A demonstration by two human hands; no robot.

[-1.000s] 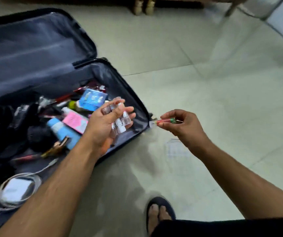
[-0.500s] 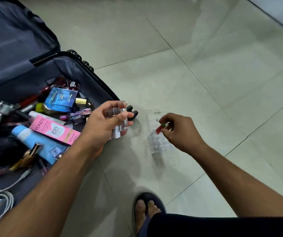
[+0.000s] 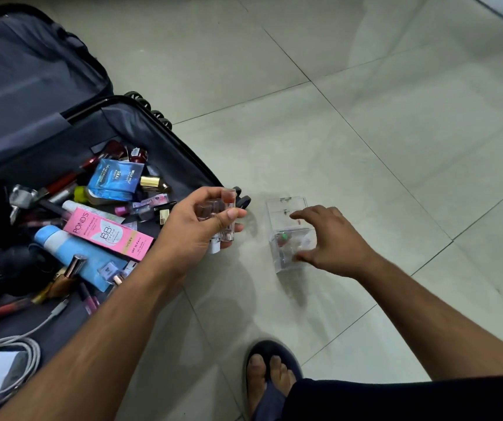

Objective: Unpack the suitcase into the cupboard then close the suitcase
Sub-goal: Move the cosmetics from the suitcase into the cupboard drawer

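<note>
An open dark suitcase (image 3: pixel 165 138) lies on the floor at the left, full of cosmetics: a pink Pond's BB cream box (image 3: pixel 107 235), a light blue tube (image 3: pixel 77 253), a blue sachet (image 3: pixel 113 180). My left hand (image 3: pixel 201 226) grips a bunch of clear lipstick tubes (image 3: pixel 226 217) just past the suitcase's right wall. A clear plastic organiser box (image 3: pixel 286 208) stands on the tiles to the right. A red and green lipstick (image 3: pixel 283 238) lies inside it. My right hand (image 3: pixel 332 238) hovers over the box with fingers spread and nothing in them.
A white charger with a coiled cable (image 3: pixel 1 372) lies in the suitcase's near left corner. My sandalled foot (image 3: pixel 265 375) stands on the pale tiled floor (image 3: pixel 365 117) at the bottom centre. A white wall edge shows at the top right.
My right hand carried the red and green lipstick to the clear box and let it go inside. My left hand kept its hold on the tubes. The view tilted down and right.
</note>
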